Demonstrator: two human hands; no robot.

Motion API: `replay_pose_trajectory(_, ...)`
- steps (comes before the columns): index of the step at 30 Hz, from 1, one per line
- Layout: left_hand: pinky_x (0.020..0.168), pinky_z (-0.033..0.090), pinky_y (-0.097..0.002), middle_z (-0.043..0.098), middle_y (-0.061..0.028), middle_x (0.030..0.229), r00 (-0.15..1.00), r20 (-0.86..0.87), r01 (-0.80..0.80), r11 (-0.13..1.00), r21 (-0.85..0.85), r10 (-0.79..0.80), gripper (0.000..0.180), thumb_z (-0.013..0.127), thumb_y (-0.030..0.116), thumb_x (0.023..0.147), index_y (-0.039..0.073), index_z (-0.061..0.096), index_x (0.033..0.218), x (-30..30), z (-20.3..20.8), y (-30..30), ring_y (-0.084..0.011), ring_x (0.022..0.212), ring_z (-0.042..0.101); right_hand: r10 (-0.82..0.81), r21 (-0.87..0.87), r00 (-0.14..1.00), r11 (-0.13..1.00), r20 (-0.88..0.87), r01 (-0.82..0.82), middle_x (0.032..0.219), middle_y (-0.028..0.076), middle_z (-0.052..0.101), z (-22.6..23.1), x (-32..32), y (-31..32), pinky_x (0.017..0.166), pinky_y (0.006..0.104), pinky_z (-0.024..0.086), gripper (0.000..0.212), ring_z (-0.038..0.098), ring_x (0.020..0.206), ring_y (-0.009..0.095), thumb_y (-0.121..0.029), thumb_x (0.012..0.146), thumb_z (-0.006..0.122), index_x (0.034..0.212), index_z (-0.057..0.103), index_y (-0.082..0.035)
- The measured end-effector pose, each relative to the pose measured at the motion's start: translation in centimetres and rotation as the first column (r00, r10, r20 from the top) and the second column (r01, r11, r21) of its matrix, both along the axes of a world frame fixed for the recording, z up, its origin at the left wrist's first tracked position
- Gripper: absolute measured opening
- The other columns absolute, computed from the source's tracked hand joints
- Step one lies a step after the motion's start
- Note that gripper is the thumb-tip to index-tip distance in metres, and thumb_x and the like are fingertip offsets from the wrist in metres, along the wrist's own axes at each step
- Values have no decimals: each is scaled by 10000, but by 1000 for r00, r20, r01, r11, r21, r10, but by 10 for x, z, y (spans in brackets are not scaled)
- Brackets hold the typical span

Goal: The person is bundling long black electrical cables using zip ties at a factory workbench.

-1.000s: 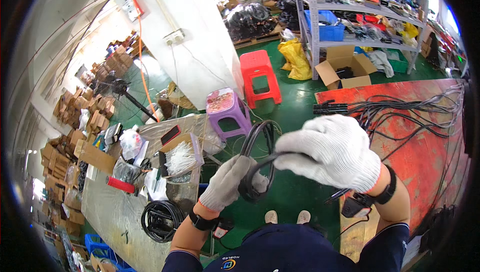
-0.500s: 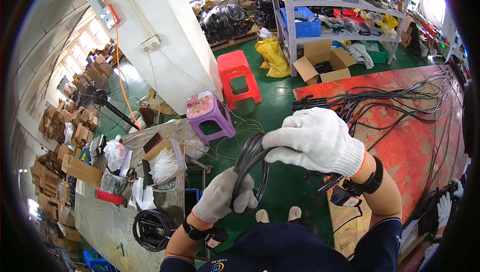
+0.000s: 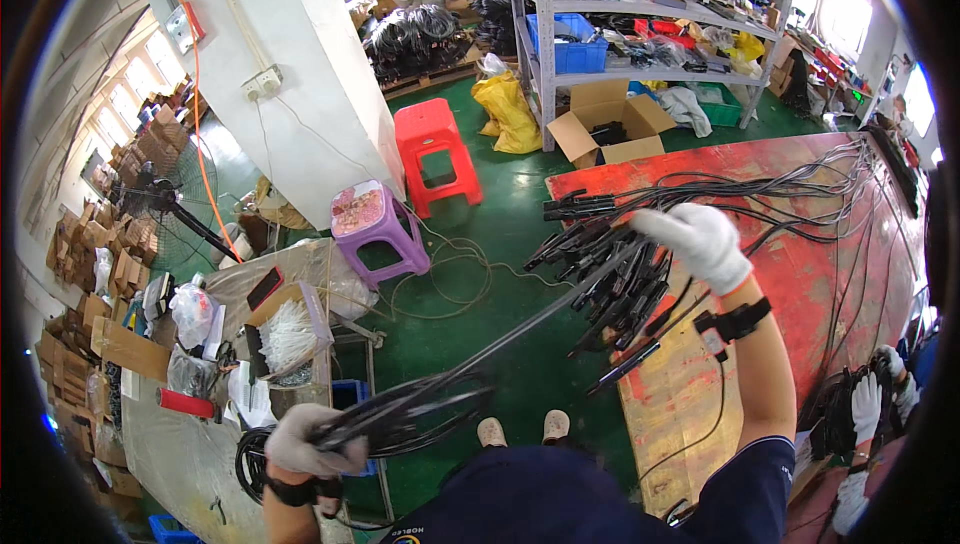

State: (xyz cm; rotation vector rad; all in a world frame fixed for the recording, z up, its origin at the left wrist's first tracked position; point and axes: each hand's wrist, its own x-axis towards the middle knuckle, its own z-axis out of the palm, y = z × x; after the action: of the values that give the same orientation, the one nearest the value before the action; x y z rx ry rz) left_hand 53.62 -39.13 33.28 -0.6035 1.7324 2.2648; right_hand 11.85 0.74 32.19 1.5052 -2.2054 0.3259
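Evidently the left hand (image 3: 312,441), in a white knitted glove, is clenched around one side of a black cable coil (image 3: 400,419), which hangs out over the floor (image 3: 520,344) beyond the right edge of the grey table (image 3: 160,459). From that coil, straight dark strands slant up to the gloved right hand (image 3: 697,246), raised above the left edge of the red table (image 3: 790,264); its fingertips are blurred, so I cannot tell whether they grasp the strands or have released them. Black connectors (image 3: 625,289) jut past that left edge, and loose cables (image 3: 770,189) run along the far edge toward the far right corner. At the grey table's right edge sits a box of white strips (image 3: 290,334), with a phone (image 3: 265,287) near the far right corner
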Motion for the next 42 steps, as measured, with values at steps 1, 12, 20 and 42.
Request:
replay_pose_trajectory(1,522,443,-237,676,-74,723,994,-108,11,993,-117,-24,173,807,63,715,-25,685,801,7,0,-9,-118,575,597,-107,27,994,994,-37,108,661,33,540,-10,-14,22,502,384,476,488,599,594,252,-126,832,645,1289,674,-295)
replay_pose_trajectory(12,503,433,-297,564,-12,644,914,-116,-406,884,-231,389,65,633,81,902,22,627,930,8,-23,-13,-118,503,515,-597,246,683,800,421,548,1080,147,728,-90,-58,43,780,505,553,741,708,929,404,-477,818,758,1419,429,-193)
replay_pose_trajectory(20,598,478,-270,604,7,856,835,-8,-546,829,119,551,338,734,159,894,3,601,1163,-32,-73,36,-98,632,585,427,297,510,472,747,-830,975,103,648,-73,113,-116,726,466,573,341,700,833,329,-236,858,678,1196,647,-202)
replay_pose_trajectory(42,493,408,-261,524,11,584,915,-101,-355,898,260,391,386,614,381,1001,-3,645,1019,59,-64,66,-84,485,482,648,-298,406,702,645,-646,884,106,710,-97,276,-308,631,400,537,247,682,741,333,-134,723,825,943,719,-99)
